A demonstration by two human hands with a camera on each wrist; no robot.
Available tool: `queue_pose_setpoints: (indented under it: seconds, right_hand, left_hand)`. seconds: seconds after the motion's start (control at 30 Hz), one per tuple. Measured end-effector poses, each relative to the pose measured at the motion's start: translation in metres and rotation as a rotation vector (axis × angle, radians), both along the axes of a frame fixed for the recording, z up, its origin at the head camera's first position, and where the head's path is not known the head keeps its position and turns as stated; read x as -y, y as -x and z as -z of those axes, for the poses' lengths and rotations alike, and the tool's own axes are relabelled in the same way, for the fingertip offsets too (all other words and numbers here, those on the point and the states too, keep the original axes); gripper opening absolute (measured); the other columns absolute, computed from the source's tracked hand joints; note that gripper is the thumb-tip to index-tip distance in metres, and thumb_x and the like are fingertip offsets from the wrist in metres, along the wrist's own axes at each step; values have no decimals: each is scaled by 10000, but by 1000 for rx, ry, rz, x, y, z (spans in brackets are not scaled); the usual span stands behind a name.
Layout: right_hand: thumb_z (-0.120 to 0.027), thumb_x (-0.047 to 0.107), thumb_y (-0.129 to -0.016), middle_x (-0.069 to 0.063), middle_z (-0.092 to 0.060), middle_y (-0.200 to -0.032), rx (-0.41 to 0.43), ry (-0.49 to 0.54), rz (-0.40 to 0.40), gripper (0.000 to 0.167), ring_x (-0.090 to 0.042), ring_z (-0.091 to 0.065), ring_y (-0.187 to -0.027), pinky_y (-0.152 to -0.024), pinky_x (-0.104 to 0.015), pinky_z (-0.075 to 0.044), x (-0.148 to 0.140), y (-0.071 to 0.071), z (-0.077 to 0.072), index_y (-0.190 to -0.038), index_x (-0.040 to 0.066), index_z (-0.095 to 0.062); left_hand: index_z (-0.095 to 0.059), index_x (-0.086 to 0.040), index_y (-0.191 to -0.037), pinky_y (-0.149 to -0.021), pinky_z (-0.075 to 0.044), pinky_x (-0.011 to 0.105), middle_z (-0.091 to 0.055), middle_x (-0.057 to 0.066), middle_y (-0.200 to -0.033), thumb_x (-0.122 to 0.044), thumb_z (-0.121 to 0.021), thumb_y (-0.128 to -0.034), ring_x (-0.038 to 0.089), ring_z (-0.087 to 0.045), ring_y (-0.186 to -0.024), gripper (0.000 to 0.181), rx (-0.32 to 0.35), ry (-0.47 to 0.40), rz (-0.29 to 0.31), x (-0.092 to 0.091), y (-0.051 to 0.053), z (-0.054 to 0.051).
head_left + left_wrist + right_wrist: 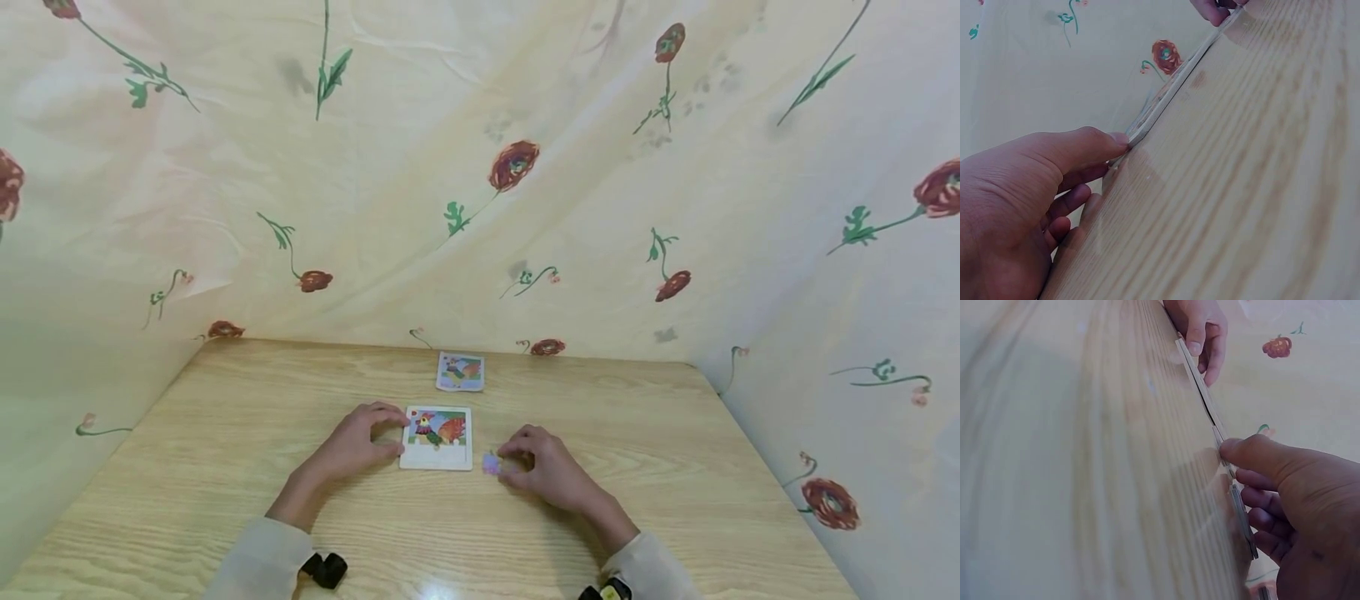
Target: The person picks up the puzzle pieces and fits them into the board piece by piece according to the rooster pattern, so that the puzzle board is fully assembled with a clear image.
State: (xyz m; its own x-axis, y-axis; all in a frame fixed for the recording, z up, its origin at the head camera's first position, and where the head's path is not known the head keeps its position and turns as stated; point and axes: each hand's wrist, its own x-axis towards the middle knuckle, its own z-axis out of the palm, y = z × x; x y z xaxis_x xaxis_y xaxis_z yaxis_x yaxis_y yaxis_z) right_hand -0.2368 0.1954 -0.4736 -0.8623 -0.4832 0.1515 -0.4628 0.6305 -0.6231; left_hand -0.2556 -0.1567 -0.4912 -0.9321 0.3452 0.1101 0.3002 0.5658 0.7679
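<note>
A square white puzzle board [437, 457] with a rooster picture lies flat on the table, its lower strip blank white. At its left edge my left hand [367, 437] holds it, thumb near the lower corner and fingers further up. In the left wrist view the thumb [1116, 139] touches the board's edge. Just right of the board, my right hand [551, 467] pinches a small light purple puzzle piece [491, 463] between thumb and fingers. The right wrist view shows another thin piece [1242, 519] standing out edge-on by the curled lower fingers; its picture is hidden.
Behind the board lies a small card [461, 372] with a matching rooster picture. The wooden table [225, 467] ends at the back against a cream flowered cloth [375, 208], which also hangs at both sides. Black straps with small devices [326, 570] sit at the wrists.
</note>
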Motion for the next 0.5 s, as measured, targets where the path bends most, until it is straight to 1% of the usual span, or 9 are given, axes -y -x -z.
queue_pose_setpoints:
  seconds: [0.23, 0.5]
  right_hand:
    - [-835, 215, -874, 16, -663, -1059, -22, -18, 1, 197, -127, -511, -874, -736, -206, -433, 1, 0, -1, -1049, 142, -782]
    - [-839, 224, -868, 46, -656, -1037, -28, -36, 17, 166, -114, -504, -878, -738, -204, -433, 2, 1, 1, -1014, 168, -783]
  left_hand:
    - [-726, -239, -1226, -1149, -385, 628, -612, 13, -1397, -257, -781, -923, 350, -470, -1390, 308, -25, 4, 6, 1, 1, 1]
    - [-723, -245, -1235, -1150, -384, 632, -605, 19, -1416, -267, -778, -926, 357, -458, -1406, 314, -14, 4, 7, 1, 2, 2]
